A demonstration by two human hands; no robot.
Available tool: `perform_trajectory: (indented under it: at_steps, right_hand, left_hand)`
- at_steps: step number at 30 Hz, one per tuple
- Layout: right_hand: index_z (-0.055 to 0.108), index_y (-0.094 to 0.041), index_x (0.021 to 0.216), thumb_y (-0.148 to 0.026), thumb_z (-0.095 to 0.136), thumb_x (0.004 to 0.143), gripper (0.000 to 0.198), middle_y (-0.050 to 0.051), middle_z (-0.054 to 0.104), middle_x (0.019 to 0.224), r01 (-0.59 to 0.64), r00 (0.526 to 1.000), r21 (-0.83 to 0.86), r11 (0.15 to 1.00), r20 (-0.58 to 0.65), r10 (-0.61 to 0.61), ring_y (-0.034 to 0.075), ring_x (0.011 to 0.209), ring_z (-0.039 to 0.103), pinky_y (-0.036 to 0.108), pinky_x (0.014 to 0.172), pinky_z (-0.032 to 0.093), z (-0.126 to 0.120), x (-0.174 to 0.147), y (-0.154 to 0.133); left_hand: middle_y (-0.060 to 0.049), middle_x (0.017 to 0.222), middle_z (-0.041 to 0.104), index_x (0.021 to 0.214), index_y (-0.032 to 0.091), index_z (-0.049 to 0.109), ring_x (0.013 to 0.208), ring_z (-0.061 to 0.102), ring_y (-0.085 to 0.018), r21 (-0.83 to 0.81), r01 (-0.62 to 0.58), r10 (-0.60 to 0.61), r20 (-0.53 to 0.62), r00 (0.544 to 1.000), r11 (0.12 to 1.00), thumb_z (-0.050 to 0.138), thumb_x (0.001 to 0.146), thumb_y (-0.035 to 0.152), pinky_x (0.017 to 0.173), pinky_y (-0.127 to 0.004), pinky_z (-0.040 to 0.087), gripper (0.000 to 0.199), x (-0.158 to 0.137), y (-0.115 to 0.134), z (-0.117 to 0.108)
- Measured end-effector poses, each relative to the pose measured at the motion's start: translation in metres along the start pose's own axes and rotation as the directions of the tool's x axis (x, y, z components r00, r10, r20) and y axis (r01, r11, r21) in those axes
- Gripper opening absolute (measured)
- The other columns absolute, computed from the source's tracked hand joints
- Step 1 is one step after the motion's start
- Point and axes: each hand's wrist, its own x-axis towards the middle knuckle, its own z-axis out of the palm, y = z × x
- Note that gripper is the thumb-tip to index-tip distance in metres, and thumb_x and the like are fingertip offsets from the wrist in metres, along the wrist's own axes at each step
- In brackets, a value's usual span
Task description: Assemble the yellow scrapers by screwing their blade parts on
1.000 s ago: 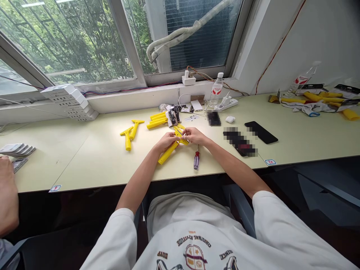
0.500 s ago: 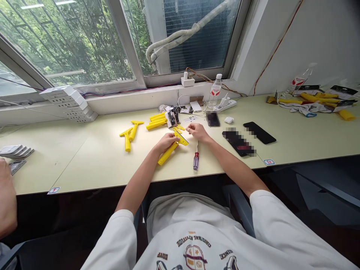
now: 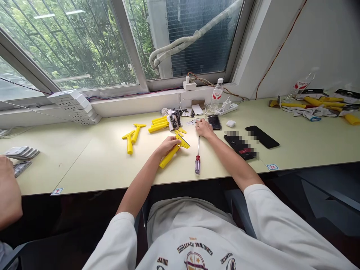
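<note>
My left hand [image 3: 168,144] is closed around a yellow scraper [image 3: 168,157] with a blade along its wide head, held tilted just above the table. Further out, my right hand [image 3: 204,127] has its fingers bent down and pressed together at the small loose parts [image 3: 191,122] on the table; whatever is in them is too small to make out. Below that hand lies a screwdriver [image 3: 197,165] with a red and clear purple handle, its shaft pointing away from me. Small yellow pieces [image 3: 180,131] lie just beyond the scraper head.
Two yellow scrapers [image 3: 129,144] lie to the left, and several yellow handles [image 3: 159,123] sit behind. Phones [image 3: 263,137], an earbud case [image 3: 231,123] and a water bottle [image 3: 216,95] are on the right. A co-worker's arm [image 3: 10,191] shows at the left edge.
My right hand has moved away from the scraper, forward and to the right, to the small parts. My left hand keeps the scraper. The view has shifted slightly.
</note>
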Motion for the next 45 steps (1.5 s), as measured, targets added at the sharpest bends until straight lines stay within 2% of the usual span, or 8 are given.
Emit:
perform_trajectory:
  at_steps: [4, 9, 17, 20, 23, 26, 33, 45]
  right_hand:
    - [0.084, -0.026, 0.138, -0.036, 0.053, 0.112, 0.042, 0.017, 0.07, 0.15, 0.025, 0.999, 0.022, 0.999, -0.027, -0.024, 0.035, 0.127, 0.069, 0.048, 0.108, 0.057, -0.001, -0.002, 0.002]
    - [0.089, -0.021, 0.113, -0.03, 0.064, 0.107, 0.027, 0.015, 0.079, 0.138, 0.02, 0.998, 0.081, 0.997, -0.055, -0.016, 0.031, 0.117, 0.074, 0.041, 0.102, 0.058, -0.004, -0.009, 0.006]
    - [0.08, -0.015, 0.116, -0.026, 0.06, 0.109, 0.024, 0.021, 0.076, 0.137, -0.013, 1.0, 0.119, 0.993, -0.019, 0.015, 0.03, 0.112, 0.071, 0.04, 0.099, 0.056, -0.011, -0.012, 0.001]
    - [0.076, -0.018, 0.103, -0.027, 0.063, 0.107, 0.017, 0.015, 0.078, 0.12, 0.145, 0.988, 0.275, 0.95, -0.087, -0.126, 0.027, 0.106, 0.069, 0.038, 0.097, 0.054, -0.013, -0.025, -0.02]
    - [0.074, -0.02, 0.096, -0.027, 0.066, 0.105, 0.013, 0.01, 0.076, 0.107, 0.362, 0.932, 0.417, 0.834, -0.135, -0.337, 0.024, 0.099, 0.067, 0.037, 0.093, 0.053, -0.012, -0.045, -0.048]
    - [0.074, -0.021, 0.096, -0.024, 0.067, 0.103, 0.011, 0.009, 0.074, 0.106, 0.46, 0.882, 0.463, 0.758, -0.142, -0.449, 0.023, 0.093, 0.065, 0.037, 0.089, 0.051, -0.008, -0.063, -0.07]
    - [0.075, -0.021, 0.092, -0.019, 0.069, 0.098, 0.008, 0.007, 0.072, 0.099, 0.487, 0.848, 0.545, 0.683, -0.106, -0.52, 0.023, 0.09, 0.065, 0.036, 0.086, 0.051, -0.001, -0.072, -0.082]
    - [0.071, -0.022, 0.088, -0.023, 0.071, 0.091, 0.003, 0.006, 0.072, 0.096, 0.445, 0.864, 0.578, 0.684, -0.075, -0.498, 0.023, 0.089, 0.062, 0.037, 0.084, 0.049, -0.007, -0.078, -0.084]
  left_hand:
    - [-0.013, 0.1, 0.084, 0.101, 0.015, 0.073, 0.066, 0.075, -0.017, -0.011, 0.003, -0.004, -0.002, 1.0, 1.0, 0.091, 0.084, 0.031, 0.063, -0.029, 0.06, 0.029, 0.0, 0.0, 0.0]
    - [-0.014, 0.104, 0.085, 0.106, 0.013, 0.076, 0.068, 0.076, -0.017, -0.006, 0.0, 0.001, 0.017, 1.0, 1.0, 0.093, 0.083, 0.028, 0.064, -0.028, 0.061, 0.033, 0.001, -0.002, -0.002]
    - [-0.015, 0.107, 0.085, 0.106, 0.012, 0.076, 0.069, 0.077, -0.017, 0.032, 0.0, -0.001, 0.022, 1.0, 0.999, 0.095, 0.08, 0.027, 0.064, -0.028, 0.061, 0.035, -0.005, 0.004, 0.003]
    - [-0.014, 0.105, 0.085, 0.106, 0.012, 0.078, 0.069, 0.077, -0.017, 0.059, -0.011, 0.01, 0.022, 1.0, 0.998, 0.094, 0.08, 0.026, 0.062, -0.028, 0.06, 0.034, -0.003, 0.003, 0.003]
    - [-0.014, 0.106, 0.085, 0.105, 0.012, 0.079, 0.074, 0.078, -0.018, 0.061, -0.036, 0.033, 0.042, 0.999, 0.998, 0.094, 0.081, 0.025, 0.069, -0.029, 0.064, 0.032, -0.002, 0.0, 0.004]
    - [-0.012, 0.104, 0.085, 0.103, 0.012, 0.079, 0.08, 0.079, -0.019, 0.077, -0.047, 0.044, 0.04, 0.998, 0.996, 0.096, 0.081, 0.026, 0.076, -0.031, 0.066, 0.031, -0.002, 0.0, 0.006]
    - [-0.008, 0.093, 0.081, 0.097, 0.012, 0.075, 0.077, 0.076, -0.018, 0.055, -0.042, 0.04, 0.04, 0.998, 0.998, 0.099, 0.082, 0.026, 0.079, -0.033, 0.065, 0.032, -0.006, 0.003, 0.01]
    - [-0.008, 0.089, 0.081, 0.093, 0.011, 0.076, 0.071, 0.075, -0.016, 0.084, -0.05, 0.047, 0.032, 0.998, 0.995, 0.097, 0.086, 0.03, 0.075, -0.031, 0.064, 0.029, -0.008, 0.004, 0.011]
